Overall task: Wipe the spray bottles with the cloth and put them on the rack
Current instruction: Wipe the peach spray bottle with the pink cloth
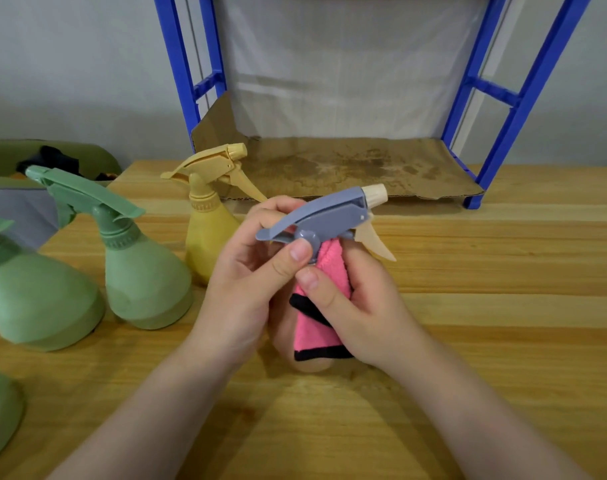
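Note:
A spray bottle with a grey-blue head [330, 214] and cream nozzle stands on the wooden table [503, 306] in the middle of the view. My left hand [246, 285] grips its neck, thumb on the collar. My right hand [357, 306] holds a pink cloth with black trim [321, 306] wrapped round the bottle's body, which is mostly hidden. A yellow spray bottle [208, 233] stands just behind my left hand. Two green spray bottles [139, 271] [35, 299] stand at the left. The blue rack [524, 98] is at the back.
Stained brown cardboard [347, 168] lines the rack's bottom shelf, with nothing standing on it. A green round object [0, 410] lies at the left edge of the table. A green container [52, 157] with dark items sits beyond the table's left corner.

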A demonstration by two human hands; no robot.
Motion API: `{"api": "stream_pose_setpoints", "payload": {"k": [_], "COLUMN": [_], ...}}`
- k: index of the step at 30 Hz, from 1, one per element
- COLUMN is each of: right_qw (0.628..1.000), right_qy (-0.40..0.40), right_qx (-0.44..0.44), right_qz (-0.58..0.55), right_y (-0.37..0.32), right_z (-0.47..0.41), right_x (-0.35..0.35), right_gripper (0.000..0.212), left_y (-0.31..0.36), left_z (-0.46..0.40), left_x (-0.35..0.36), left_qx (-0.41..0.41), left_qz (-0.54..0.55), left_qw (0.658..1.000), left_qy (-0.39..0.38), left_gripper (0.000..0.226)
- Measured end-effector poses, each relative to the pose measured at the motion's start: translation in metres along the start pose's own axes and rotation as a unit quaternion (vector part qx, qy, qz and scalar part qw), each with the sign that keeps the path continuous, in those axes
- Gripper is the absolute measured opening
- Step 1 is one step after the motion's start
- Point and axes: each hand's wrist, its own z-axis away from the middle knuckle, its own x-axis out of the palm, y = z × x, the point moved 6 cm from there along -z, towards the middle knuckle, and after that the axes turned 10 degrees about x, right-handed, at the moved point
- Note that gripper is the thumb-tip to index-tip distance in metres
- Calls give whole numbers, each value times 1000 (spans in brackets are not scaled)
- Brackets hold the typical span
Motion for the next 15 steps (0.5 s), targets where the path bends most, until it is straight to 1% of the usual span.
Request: {"api": "stream_pose_setpoints", "payload": {"k": [2, 5, 7, 8, 11, 13, 15], "right_qw": [1000, 999, 998, 998, 999, 999, 998], "right_qy": [10, 15, 19, 20, 2, -20, -45], "right_qx": [-5, 0, 4, 4, -3, -7, 2], "right_qz": [-17, -52, -63, -64, -48, -39, -51], "right_y": [-1, 4, 7, 8, 11, 13, 15], "right_z": [0, 0, 0, 1, 0, -3, -4], "right_x": [2, 5, 6, 6, 8, 9, 11], "right_gripper": [19, 20, 20, 23, 49, 54, 54], "left_y": [-1, 0, 0, 1, 2, 7, 11], "left_z": [0, 0, 2, 3, 3, 0, -1], "left_x": [-1, -1, -1, -1, -4, -7, -12], "left_qx": [-3, 7, 17, 22, 38, 51, 60], "left_qz": [6, 0, -3, -4, -3, 32, 58], "left_qw": [1000, 1000, 1000, 999, 998, 995, 991], "left_qy": [1, 16, 25, 29, 51, 77, 107], "left_gripper": [27, 18, 19, 19, 17, 16, 17]}}
